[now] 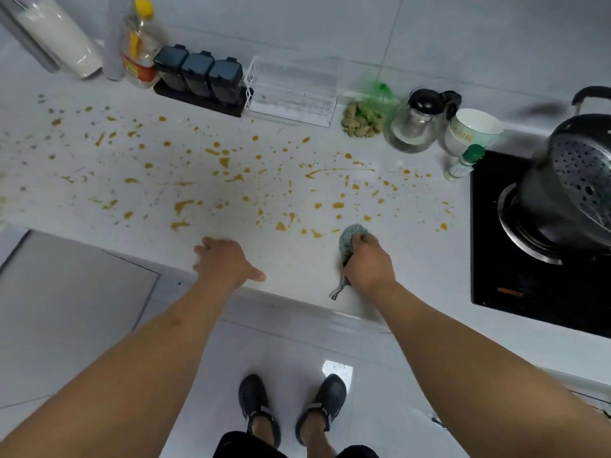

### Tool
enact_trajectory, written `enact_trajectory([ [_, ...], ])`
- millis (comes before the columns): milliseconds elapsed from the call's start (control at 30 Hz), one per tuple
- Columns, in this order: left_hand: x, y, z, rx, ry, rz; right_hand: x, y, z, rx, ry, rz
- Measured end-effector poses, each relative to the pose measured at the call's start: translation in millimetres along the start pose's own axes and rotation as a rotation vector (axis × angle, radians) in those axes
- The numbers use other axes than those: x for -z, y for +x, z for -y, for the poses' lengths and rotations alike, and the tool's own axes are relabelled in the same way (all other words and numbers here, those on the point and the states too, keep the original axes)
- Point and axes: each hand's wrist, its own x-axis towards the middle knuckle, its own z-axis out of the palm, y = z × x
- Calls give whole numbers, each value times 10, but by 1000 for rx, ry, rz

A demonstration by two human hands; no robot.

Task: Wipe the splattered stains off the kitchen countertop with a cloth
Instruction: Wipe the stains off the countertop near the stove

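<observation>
Fingers [363, 241] of the right hand [368, 264] bunch round the cloth [353, 234]; left hand [224, 261] lies spread on the surface [297, 259]. Press flat, sweep toward eleven o'clock through the stains [231, 170] (nearest drops first).

No text can be read anywhere. The oil bottle [139, 44] at the back-left of the countertop [297, 259] carries a red and orange label, and the paper cup [471, 132] near the hob [496, 259] shows faint greenish print; both are too blurred to make out.
</observation>
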Motion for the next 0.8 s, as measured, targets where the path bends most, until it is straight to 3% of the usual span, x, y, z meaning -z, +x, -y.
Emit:
enact_trajectory([
  [100, -6, 21, 5, 6, -8, 18, 21, -122, -272, 36, 12, -15],
  [233, -33, 57, 6, 9, -8, 11, 245, 6, -654, -118, -10, -85],
  [367, -59, 102, 2, 11, -10, 0, 300, 300, -453, -184, -3, -92],
  [533, -87, 110, 24, 1, -15, -12, 167, 452, 133, -86, -5, -69],
  [633, -73, 84, 15, 7, -11, -6, -15, 312, 398, 78, 28, -17],
  [733, -49, 65, 8, 10, -15, 4, -139, 70, 353, 231, 35, 47],
  [800, -50, 56, 17, 7, -14, 2, -56, 41, 105, 213, 29, 20],
])
